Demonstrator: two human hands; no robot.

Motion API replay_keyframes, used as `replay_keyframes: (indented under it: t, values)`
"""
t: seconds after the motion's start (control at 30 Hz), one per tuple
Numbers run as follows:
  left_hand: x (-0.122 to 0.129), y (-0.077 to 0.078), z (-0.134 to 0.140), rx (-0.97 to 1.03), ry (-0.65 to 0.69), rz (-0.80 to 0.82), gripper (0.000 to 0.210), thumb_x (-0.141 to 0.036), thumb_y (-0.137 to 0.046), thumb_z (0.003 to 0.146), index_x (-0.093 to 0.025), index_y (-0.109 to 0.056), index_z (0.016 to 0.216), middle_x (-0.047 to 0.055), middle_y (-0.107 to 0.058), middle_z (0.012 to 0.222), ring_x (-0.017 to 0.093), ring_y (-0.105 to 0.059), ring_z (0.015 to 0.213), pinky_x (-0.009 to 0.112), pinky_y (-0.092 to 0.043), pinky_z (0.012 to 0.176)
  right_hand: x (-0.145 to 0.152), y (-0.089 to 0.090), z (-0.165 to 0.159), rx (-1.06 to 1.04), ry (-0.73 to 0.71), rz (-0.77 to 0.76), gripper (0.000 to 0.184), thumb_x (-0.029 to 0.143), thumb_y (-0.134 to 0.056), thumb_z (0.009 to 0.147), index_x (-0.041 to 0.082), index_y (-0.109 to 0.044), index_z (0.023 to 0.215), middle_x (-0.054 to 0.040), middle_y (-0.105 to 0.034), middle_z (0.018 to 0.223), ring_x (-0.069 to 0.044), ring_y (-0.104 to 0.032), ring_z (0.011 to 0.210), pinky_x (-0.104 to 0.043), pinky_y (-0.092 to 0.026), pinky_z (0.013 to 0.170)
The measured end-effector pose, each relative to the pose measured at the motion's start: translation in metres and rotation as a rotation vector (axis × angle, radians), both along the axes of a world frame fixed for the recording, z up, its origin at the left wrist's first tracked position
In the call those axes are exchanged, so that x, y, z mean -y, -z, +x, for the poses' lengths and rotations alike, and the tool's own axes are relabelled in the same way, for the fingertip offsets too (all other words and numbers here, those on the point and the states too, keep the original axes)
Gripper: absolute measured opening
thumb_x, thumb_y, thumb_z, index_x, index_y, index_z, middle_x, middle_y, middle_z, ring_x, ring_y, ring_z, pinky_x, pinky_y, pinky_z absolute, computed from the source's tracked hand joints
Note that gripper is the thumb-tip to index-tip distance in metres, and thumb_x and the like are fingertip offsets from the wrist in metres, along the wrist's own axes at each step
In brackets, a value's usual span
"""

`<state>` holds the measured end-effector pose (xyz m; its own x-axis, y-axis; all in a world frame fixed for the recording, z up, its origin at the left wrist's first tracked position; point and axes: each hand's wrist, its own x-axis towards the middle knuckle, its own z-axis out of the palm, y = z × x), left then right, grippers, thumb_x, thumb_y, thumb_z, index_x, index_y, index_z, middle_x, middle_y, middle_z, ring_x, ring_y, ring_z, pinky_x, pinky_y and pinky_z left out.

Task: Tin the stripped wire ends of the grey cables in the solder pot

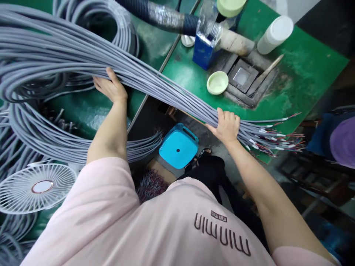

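A long bundle of grey cables [166, 90] stretches from the upper left across to the right, over the gap between two green tables. My left hand [112, 88] is closed on its lower edge, the thumb on the near side and the fingers partly hidden by cables. Further along, my right hand [227, 125] grips the same bundle close to its end. Beyond that hand the cable ends [273, 140] fan out, showing stripped red and dark wires and white tags.
More cable coils [50, 129] and a white fan [39, 187] lie at left. The right table [191, 79] bears a square metal pot [241, 75], a pale green bowl [217, 82], a white bottle [274, 35] and a duct hose [163, 16]. A blue stool [177, 147] stands below.
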<state>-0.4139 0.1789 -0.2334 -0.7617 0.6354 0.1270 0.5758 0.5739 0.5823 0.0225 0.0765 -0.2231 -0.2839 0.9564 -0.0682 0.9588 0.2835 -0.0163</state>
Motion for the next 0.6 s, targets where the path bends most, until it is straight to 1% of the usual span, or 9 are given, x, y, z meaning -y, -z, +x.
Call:
replay_keyframes:
  t: [0.1,0.2,0.37,0.5,0.6]
  values:
    - [0.006,-0.008,0.009,-0.055,-0.002,0.011,0.047,-0.027,-0.033,0.102,0.003,-0.031,0.138,0.018,-0.031,0.152,0.02,-0.021,0.145,0.036,-0.006,0.121,-0.001,0.001,0.002,-0.045,-0.017,-0.003,0.078,0.062,-0.045,0.087,0.006,-0.035,0.142,-0.0193,-0.053,0.108,-0.034,-0.044,0.098,-0.045,-0.029,0.085]
    - [0.01,-0.014,0.016,-0.067,0.01,0.017,0.046,-0.029,-0.031,0.103,0.002,-0.036,0.136,0.017,-0.033,0.151,0.019,-0.024,0.143,0.035,-0.008,0.12,-0.003,0.004,0.004,-0.071,-0.043,-0.005,0.075,0.056,-0.045,0.088,0.005,-0.035,0.142,-0.0198,-0.054,0.107,-0.034,-0.044,0.097,-0.046,-0.029,0.086]
    - [0.009,-0.014,0.018,-0.108,-0.023,0.016,0.046,-0.028,-0.031,0.102,0.004,-0.038,0.135,0.019,-0.038,0.147,0.021,-0.03,0.139,0.034,-0.015,0.119,-0.004,0.007,0.006,-0.103,-0.072,0.012,0.073,0.054,-0.042,0.089,0.004,-0.036,0.142,-0.0201,-0.056,0.109,-0.034,-0.045,0.096,-0.046,-0.029,0.087]
    - [0.007,-0.016,0.02,-0.147,-0.051,-0.05,0.047,-0.027,-0.03,0.101,0.003,-0.037,0.136,0.019,-0.041,0.145,0.023,-0.033,0.137,0.034,-0.019,0.117,-0.003,0.006,0.007,-0.143,-0.084,0.041,0.071,0.05,-0.045,0.09,0.003,-0.037,0.142,-0.0216,-0.057,0.113,-0.034,-0.047,0.097,-0.046,-0.031,0.088]
    - [0.005,-0.016,0.02,-0.14,-0.076,-0.02,0.05,-0.023,-0.033,0.097,0.011,-0.036,0.134,0.027,-0.041,0.143,0.029,-0.035,0.136,0.04,-0.021,0.116,-0.003,0.005,0.006,-0.184,-0.106,0.082,0.066,0.046,-0.048,0.089,0.004,-0.04,0.14,-0.021,-0.06,0.112,-0.033,-0.049,0.096,-0.046,-0.033,0.087]
